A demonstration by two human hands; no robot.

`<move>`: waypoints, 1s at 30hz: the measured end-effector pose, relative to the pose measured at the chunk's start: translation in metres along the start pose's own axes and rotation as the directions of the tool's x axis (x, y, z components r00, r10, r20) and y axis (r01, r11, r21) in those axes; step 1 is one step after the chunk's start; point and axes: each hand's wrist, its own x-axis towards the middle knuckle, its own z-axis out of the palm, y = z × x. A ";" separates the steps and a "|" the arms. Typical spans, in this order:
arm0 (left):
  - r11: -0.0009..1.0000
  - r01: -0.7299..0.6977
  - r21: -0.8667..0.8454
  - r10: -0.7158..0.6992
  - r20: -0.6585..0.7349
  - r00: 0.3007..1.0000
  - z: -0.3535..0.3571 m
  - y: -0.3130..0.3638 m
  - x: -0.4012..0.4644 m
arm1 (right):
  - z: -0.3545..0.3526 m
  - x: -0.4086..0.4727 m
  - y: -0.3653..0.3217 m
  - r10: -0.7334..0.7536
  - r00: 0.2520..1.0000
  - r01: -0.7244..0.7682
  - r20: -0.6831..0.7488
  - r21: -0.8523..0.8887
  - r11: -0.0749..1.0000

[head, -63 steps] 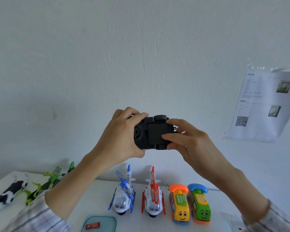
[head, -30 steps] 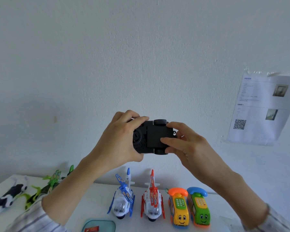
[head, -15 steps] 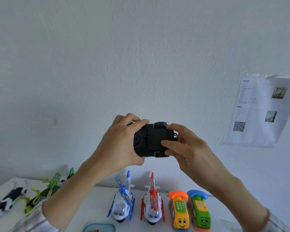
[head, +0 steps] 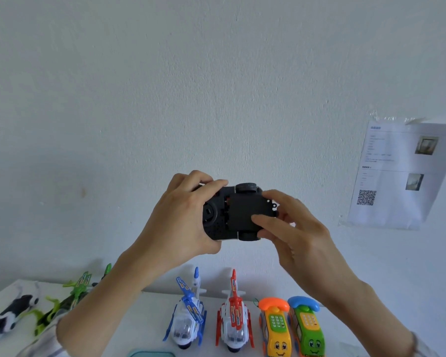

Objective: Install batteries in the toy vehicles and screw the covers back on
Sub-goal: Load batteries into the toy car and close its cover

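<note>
**Cover slightly off its seat, right hand at the 3 o'clock end**

The black toy car [head: 232, 215] is held up in front of the wall, underside toward the camera, its long axis running from 9 to 3 o'clock. The left hand [head: 180, 217] grasps the 9 o'clock end, fingers curled over the top edge and thumb under the bottom edge. The right hand [head: 291, 228] pinches the battery cover [head: 247, 210] from the 3 o'clock side, thumb pressed flat on the panel and fingers behind the car's end.

A narrow gap with red showing lies along the cover's 9 o'clock edge, so it looks not fully seated. My judgement: the next move is a slide or press of the cover toward 9 o'clock, against the left grip.

2 toy helicopters [head: 188, 320] and 2 toy phone cars [head: 276, 328] wait on the white surface [head: 144, 323] below, at 6 o'clock. No screwdriver shows.
</note>
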 end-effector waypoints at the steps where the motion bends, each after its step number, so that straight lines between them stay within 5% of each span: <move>1: 1.000 -0.001 -0.012 0.001 -0.002 1.000 -0.001 0.001 0.000 | -0.002 0.002 0.000 0.024 0.999 -0.023 -0.047 0.016 1.000; 6: 0.999 -0.006 -0.044 0.006 -0.018 1.000 -0.005 0.003 -0.005 | -0.023 0.016 -0.004 0.327 0.913 -0.266 -0.245 0.250 0.931; 10: 0.987 -0.001 -0.162 0.013 0.069 0.998 -0.009 0.004 -0.010 | -0.031 0.026 0.001 0.593 0.802 -0.485 -0.064 0.508 0.711; 12: 0.975 -0.001 -0.220 0.028 0.121 0.992 -0.008 0.006 -0.014 | -0.024 0.025 -0.004 0.694 0.715 -0.519 0.087 0.730 0.444; 14: 0.964 -0.012 -0.265 0.057 0.162 0.985 -0.006 0.011 -0.018 | -0.016 0.022 -0.012 0.764 0.566 -0.513 0.309 0.857 0.034; 16: 0.950 -0.031 -0.312 0.096 0.198 0.975 -0.004 0.016 -0.020 | -0.009 0.018 -0.021 0.745 0.428 -0.496 0.513 0.822 -0.281; 18: 0.933 -0.056 -0.356 0.138 0.209 0.968 -0.004 0.015 -0.019 | -0.003 0.014 -0.029 0.734 0.314 -0.440 0.602 0.778 -0.449; 22: 0.809 0.044 -0.587 -0.012 0.057 0.998 0.007 0.003 -0.019 | 0.011 0.002 -0.038 0.803 0.125 -0.267 0.583 0.799 -0.539; 26: 0.429 0.214 -0.877 -0.167 0.156 0.974 0.028 0.021 -0.031 | 0.012 0.004 -0.051 0.901 0.007 -0.114 0.433 0.896 -0.429; 30: 0.294 0.246 -0.924 -0.176 0.201 0.964 0.038 0.034 -0.047 | 0.012 0.012 -0.058 0.938 -0.032 -0.042 0.345 0.937 -0.346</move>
